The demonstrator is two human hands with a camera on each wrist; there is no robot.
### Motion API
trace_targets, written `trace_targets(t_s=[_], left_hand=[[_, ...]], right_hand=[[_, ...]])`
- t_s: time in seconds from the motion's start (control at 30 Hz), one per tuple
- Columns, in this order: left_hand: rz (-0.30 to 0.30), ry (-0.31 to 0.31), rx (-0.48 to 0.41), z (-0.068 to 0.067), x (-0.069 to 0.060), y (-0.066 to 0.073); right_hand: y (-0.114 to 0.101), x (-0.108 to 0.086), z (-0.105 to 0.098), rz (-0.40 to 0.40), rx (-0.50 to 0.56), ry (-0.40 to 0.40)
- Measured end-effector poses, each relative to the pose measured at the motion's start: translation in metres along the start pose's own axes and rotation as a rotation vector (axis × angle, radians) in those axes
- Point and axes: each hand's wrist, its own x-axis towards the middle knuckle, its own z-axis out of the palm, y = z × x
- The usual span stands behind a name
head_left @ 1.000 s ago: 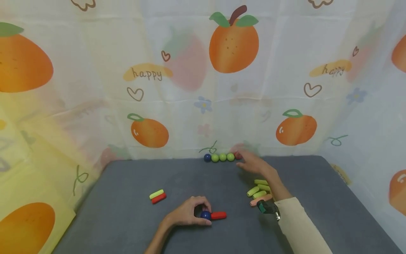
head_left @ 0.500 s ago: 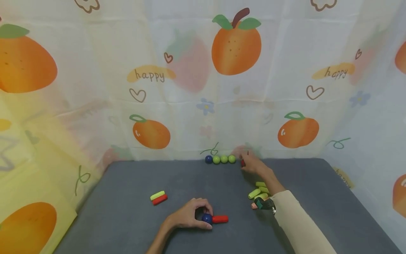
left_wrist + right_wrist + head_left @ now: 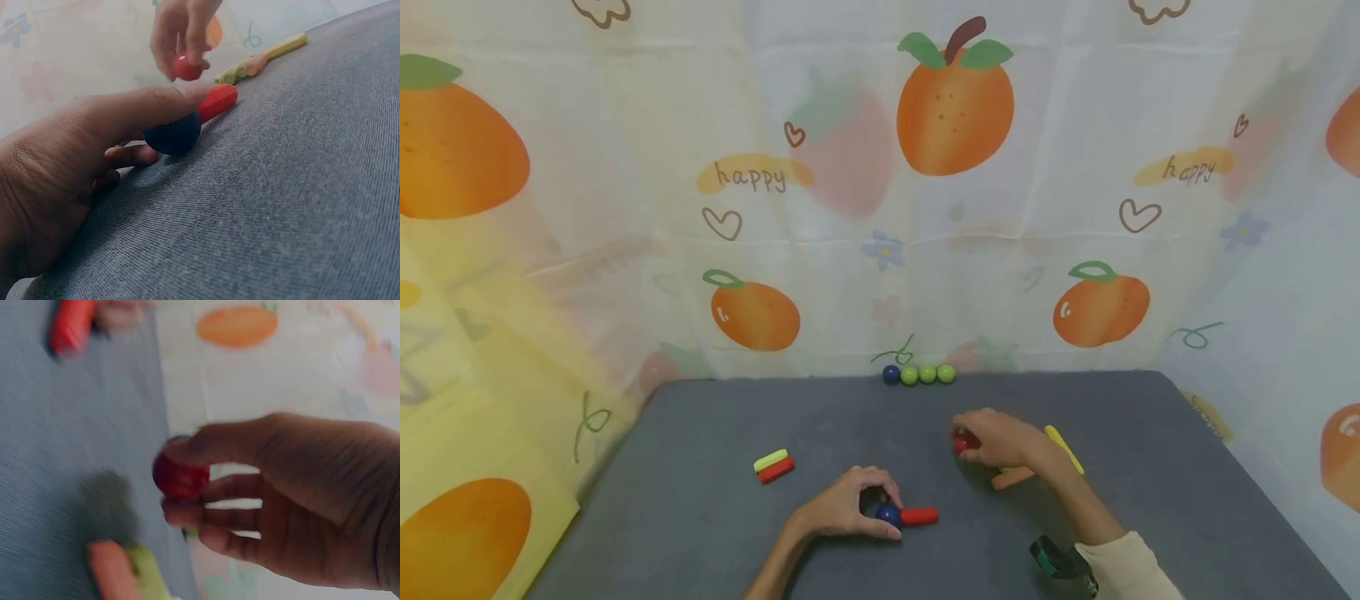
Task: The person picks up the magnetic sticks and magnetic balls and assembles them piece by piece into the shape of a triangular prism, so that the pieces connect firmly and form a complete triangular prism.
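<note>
At the front middle of the table, my left hand (image 3: 848,504) grips a dark blue ball (image 3: 888,515) between thumb and fingers. A short red rod (image 3: 920,516) lies end-on against that ball, pointing right; whether they are joined cannot be told. My right hand (image 3: 1000,439) pinches a red ball (image 3: 181,478) between thumb and fingertips. In the left wrist view this ball hangs above the cloth, beyond the blue ball. Under the right hand and forearm lie a salmon-orange rod (image 3: 1013,477) and a yellow rod (image 3: 1063,448); the hand hides other rods there.
Along the back edge of the grey table (image 3: 700,517) sit a blue ball (image 3: 891,375) and several green balls (image 3: 928,374) in a row. Left of my left hand, a yellow-green rod (image 3: 770,461) lies beside a red rod (image 3: 777,470). A printed curtain (image 3: 850,208) stands behind.
My right hand has taken the red ball from the right end of the back row and brought it nearer, above the pile of rods. The left hand stays in place, gripping the blue ball.
</note>
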Motion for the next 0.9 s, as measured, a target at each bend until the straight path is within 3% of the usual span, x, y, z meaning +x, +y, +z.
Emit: trace_targets(t_s=[0.1, 0.2, 0.3, 0.53, 0.9], left_hand=[[0.002, 0.011, 0.0, -0.001, 0.0, 0.001], [0.0, 0.006, 0.016, -0.001, 0.001, 0.0], [0.001, 0.005, 0.018, -0.001, 0.002, 0.0], [-0.001, -0.023, 0.023, 0.0, 0.002, -0.002], [-0.014, -0.062, 0.123, -0.004, -0.002, -0.001]], right_hand=[[-0.003, -0.003, 0.022, -0.09, 0.087, -0.114], [0.03, 0.009, 0.066, -0.17, 0.149, -0.213], [0.06, 0.02, 0.102, -0.204, 0.145, -0.227], [0.042, 0.014, 0.1, -0.18, 0.142, -0.223], [0.046, 0.021, 0.115, -0.146, 0.124, -0.333]])
